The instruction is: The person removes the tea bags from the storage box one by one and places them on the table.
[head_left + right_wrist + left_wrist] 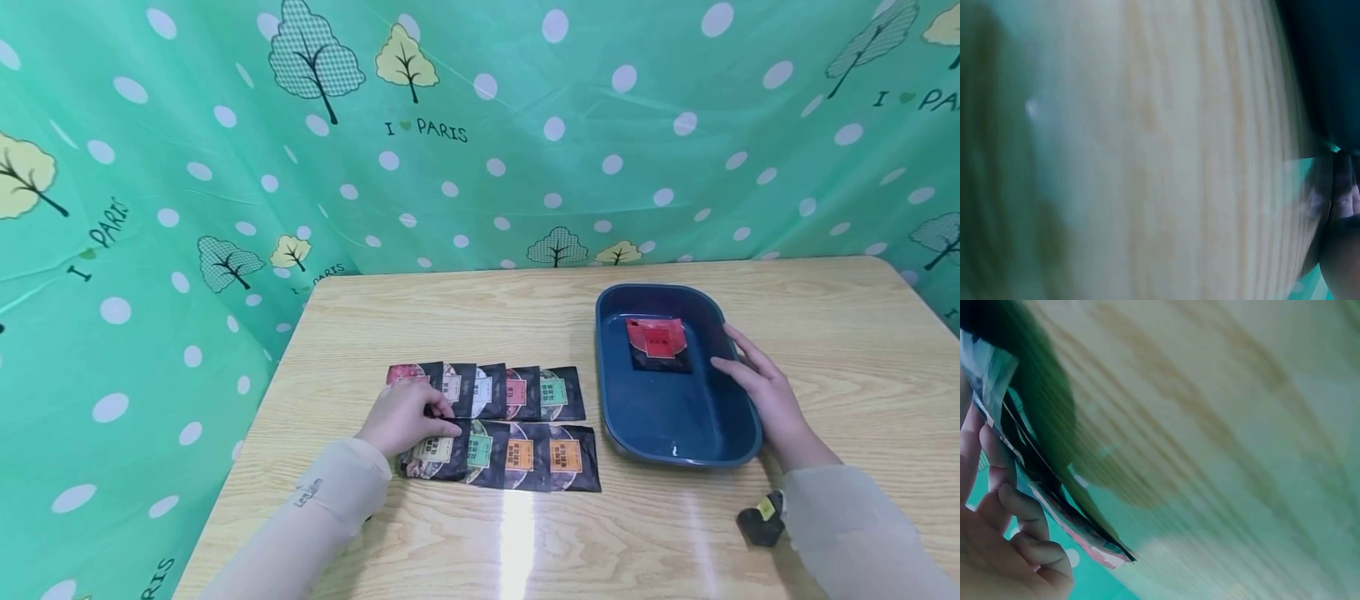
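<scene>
In the head view, black sachets with coloured labels lie in two overlapping rows at the left. My left hand [408, 417] is over the left end of both rows, its thumb at the top edge of a front sachet with a pale yellow label [433, 452]. The left wrist view has curled fingers [1025, 512] against sachet edges; whether they pinch one cannot be told. A dark blue plastic basin [678, 429] stands to the right, with a red-and-black sachet [659, 343] inside. My right hand [768, 396] grips its right rim, thumb over the edge.
Everything stands on a wood-grain table [480, 321]. Behind it and along its left side hangs a green dotted cloth [525, 179]. A small black device with a yellow patch [761, 518] is at the right wrist.
</scene>
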Demonstrator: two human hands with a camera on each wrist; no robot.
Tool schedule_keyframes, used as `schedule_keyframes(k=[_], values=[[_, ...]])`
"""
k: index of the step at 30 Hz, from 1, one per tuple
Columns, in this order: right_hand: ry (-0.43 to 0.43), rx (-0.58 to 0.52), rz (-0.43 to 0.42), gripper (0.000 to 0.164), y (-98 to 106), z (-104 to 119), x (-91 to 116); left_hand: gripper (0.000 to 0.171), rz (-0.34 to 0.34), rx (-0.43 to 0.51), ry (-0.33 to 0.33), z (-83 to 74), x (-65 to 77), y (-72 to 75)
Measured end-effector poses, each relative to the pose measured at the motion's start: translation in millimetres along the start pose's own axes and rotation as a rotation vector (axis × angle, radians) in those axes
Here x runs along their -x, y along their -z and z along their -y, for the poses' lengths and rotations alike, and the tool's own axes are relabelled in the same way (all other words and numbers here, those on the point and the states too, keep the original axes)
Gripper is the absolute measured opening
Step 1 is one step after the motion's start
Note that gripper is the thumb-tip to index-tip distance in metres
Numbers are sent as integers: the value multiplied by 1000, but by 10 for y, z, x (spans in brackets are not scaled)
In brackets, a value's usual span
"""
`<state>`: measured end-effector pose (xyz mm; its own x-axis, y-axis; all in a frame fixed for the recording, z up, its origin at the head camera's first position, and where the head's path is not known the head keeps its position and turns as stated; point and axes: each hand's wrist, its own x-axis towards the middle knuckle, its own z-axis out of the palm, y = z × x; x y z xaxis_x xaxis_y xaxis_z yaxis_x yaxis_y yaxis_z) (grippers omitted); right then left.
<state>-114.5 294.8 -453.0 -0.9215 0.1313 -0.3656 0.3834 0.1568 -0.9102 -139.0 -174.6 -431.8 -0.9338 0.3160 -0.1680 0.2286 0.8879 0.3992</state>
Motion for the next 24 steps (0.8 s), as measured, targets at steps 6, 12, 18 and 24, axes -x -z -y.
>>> schedule_keyframes(k=[6, 12, 18, 24], values=[[0, -9, 10, 65, 4, 1, 4, 21, 5, -2, 16, -7, -10, -16], [-3, -11, 8, 65, -6, 7, 10, 23, 5, -1, 25, -17, -8, -9], [1, -11, 12, 65, -5, 14, 14, 20, 19, 23, 19, -49, -15, 24], [3, 1, 7, 66, -1, 9, 14, 19, 27, 58, 25, -123, -24, 70]])
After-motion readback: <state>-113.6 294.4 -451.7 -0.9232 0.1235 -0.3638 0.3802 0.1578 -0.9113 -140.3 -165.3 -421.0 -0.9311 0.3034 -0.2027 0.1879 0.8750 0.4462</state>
